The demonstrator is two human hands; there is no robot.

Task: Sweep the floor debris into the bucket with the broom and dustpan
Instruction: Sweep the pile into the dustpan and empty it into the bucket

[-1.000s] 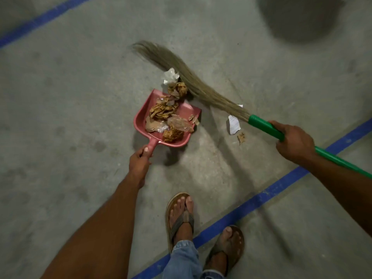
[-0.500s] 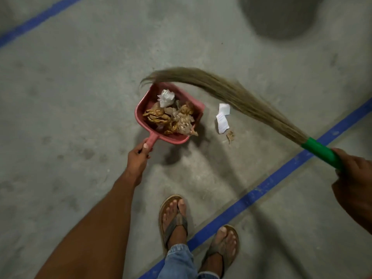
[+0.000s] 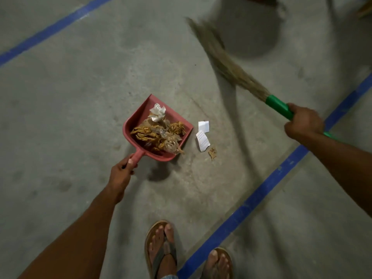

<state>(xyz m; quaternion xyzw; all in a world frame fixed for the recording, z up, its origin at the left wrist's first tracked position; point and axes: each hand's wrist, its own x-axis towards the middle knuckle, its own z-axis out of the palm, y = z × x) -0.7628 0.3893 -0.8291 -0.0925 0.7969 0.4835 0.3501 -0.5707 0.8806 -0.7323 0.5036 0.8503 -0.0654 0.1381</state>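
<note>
1. Concrete floor [image 3: 60, 109] with blue lines [image 3: 247, 206].
2. Left hand [image 3: 121, 174], closed on the handle of the dustpan [image 3: 138, 117], which holds debris [image 3: 159, 133].
3. Paper scraps [image 3: 203, 135] lie on the floor just beside the dustpan.
4. Right hand [image 3: 304, 123], closed on the broom [image 3: 231, 65], which is blurred.

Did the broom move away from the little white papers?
Yes. The broom swung up and away to the right of the white papers on the floor, which it touched a second ago. The right hand holds its green handle.
</note>
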